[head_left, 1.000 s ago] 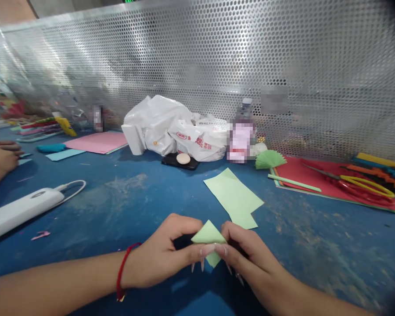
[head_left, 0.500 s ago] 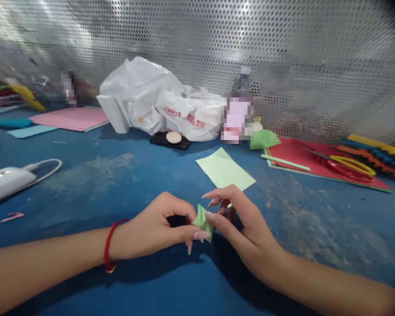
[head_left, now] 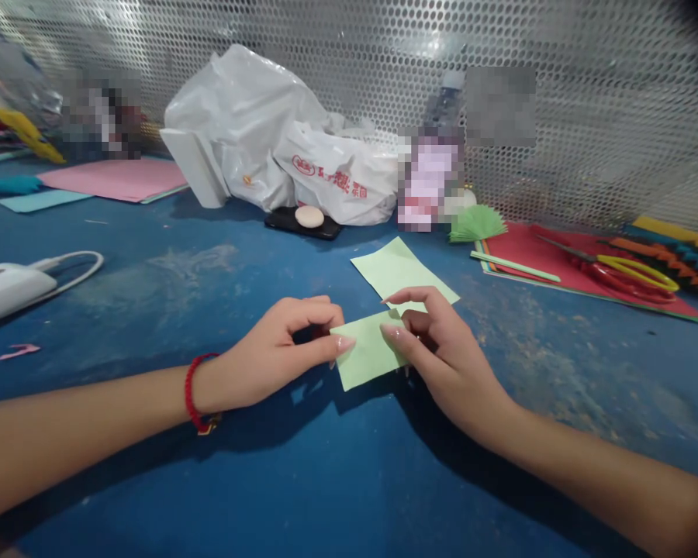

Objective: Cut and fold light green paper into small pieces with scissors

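Between my hands, a small light green sheet of paper (head_left: 368,355) is held flat above the blue table, its face toward me. My left hand (head_left: 288,337) pinches its left edge, thumb on the front and fingers behind. The thumb of my right hand (head_left: 442,349) presses the front near the right edge, with the fingers partly hidden behind. A second light green sheet (head_left: 404,267) lies on the table just beyond, its near corner covered by my right hand.
White plastic bags (head_left: 256,132) stand at the back by a perforated metal wall. A phone (head_left: 291,222) lies before them. Scissors (head_left: 634,275) rest on red paper (head_left: 558,256) at the right, near a green paper fan (head_left: 478,225). A white device with a cable (head_left: 12,291) sits at left.
The green paper has turned from a narrow, edge-on, bent shape to a flat face toward me. Both hands appear higher in the view, and the whole scene has shifted up.
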A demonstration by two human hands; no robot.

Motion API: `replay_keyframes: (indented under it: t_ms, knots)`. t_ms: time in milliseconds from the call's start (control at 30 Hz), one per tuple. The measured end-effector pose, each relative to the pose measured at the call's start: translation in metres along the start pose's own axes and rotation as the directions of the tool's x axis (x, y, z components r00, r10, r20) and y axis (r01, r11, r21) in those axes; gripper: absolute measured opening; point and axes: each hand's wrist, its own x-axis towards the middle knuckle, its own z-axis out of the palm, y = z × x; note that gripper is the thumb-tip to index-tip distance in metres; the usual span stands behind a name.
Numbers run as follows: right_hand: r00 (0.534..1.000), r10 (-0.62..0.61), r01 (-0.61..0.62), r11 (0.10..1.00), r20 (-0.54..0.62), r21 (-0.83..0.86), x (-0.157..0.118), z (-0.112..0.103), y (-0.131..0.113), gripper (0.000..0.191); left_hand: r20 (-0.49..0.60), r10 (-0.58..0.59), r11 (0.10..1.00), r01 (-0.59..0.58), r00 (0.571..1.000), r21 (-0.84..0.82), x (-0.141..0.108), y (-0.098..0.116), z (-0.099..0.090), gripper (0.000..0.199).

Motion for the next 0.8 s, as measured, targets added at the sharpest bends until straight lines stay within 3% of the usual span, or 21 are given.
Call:
replay_keyframes:
  t_ms: [133,233,333,467,600,800]
  knots:
    - [0.997,0.02,0.0,0.968,0.076,-0.252,0.007,-0.003,0.003,0.034,-0.078,-0.008,0.919,0.039,0.997,0.393,0.001,-0.008,0.006,0.02]
    - [0.999,0.022,0.0,0.912,0.05,-0.409,0.012,-0.005,0.004,0.051,-0.117,0.117,0.783,-0.019,0.986,0.622,-0.002,-0.007,0.011,0.042]
    - [1.0,0.024,-0.021,0.868,-0.001,-0.496,0.016,-0.004,0.004,0.055,-0.06,0.255,0.605,-0.111,0.965,0.789,-0.006,0.0,0.015,0.037]
    - [1.0,0.0,-0.001,0.787,-0.002,-0.617,0.018,-0.001,0.002,0.049,0.053,0.288,0.46,-0.187,0.956,0.868,-0.008,0.006,0.018,0.031]
    - [0.998,-0.037,0.064,0.682,0.053,-0.729,0.016,0.002,0.001,0.049,0.12,0.275,0.432,-0.234,0.954,0.871,-0.011,0.005,0.021,0.038]
    - [0.994,-0.071,0.106,0.609,0.079,-0.786,0.015,0.003,0.002,0.049,0.103,0.195,0.513,-0.191,0.975,0.837,-0.016,0.006,0.026,0.05]
